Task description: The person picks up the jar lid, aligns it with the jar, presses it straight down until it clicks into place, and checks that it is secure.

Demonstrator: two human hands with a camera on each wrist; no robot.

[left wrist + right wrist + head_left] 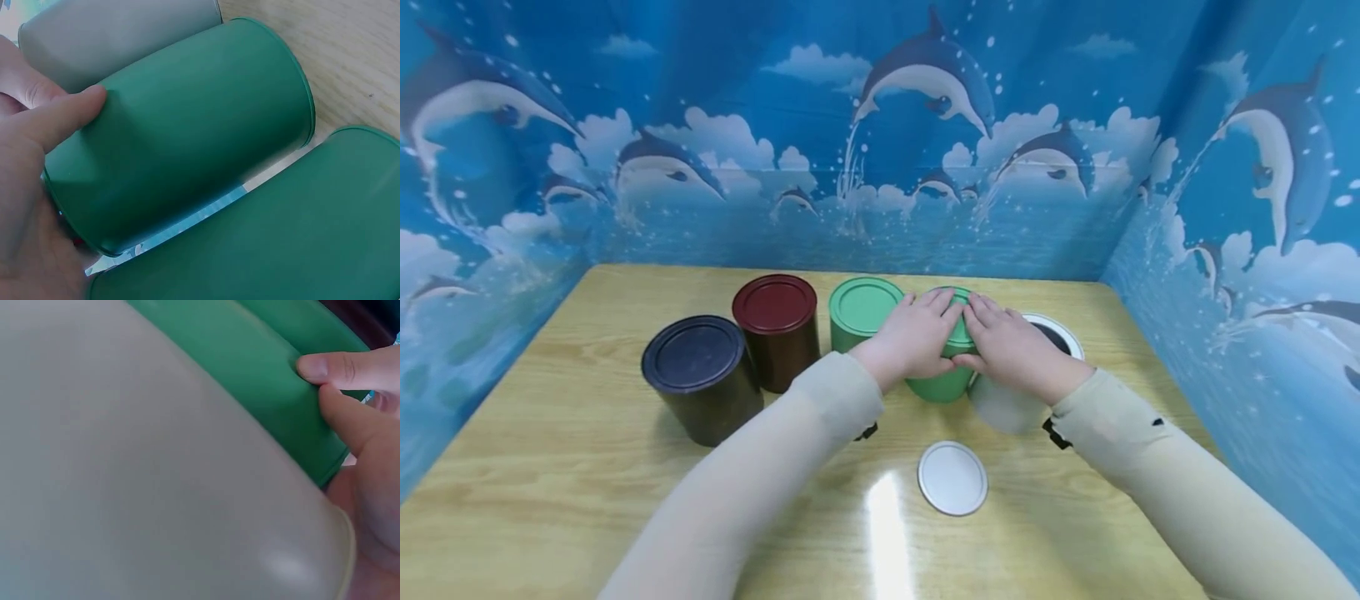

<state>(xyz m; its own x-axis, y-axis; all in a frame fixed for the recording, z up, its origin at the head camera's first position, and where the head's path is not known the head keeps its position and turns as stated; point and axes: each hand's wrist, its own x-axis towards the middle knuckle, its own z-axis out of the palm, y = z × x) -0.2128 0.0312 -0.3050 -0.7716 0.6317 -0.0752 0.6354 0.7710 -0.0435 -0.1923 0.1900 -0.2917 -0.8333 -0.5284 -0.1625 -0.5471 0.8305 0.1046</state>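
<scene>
Both hands lie over the top of a green can (pixel 942 385) that stands upright at the right of the middle. My left hand (pixel 913 336) spreads straight fingers across its green lid, thumb on the near side just under the rim. From the other side my right hand (pixel 1011 343) does the same, its thumb (pixel 353 419) almost meeting the left thumb (pixel 78 112). Most of that lid is hidden under the fingers. A white can (pixel 1003 407) without a lid, dark inside, stands right beside it, partly behind the right hand. A white round lid (pixel 952 478) lies on the table in front.
Left of the hands stand a second green can (pixel 867 307), a dark red can (pixel 775 304) and a black can (pixel 694 354), all lidded. They stand on a wooden table (pixel 550 417). A blue dolphin-print curtain (pixel 737 217) borders its back and sides.
</scene>
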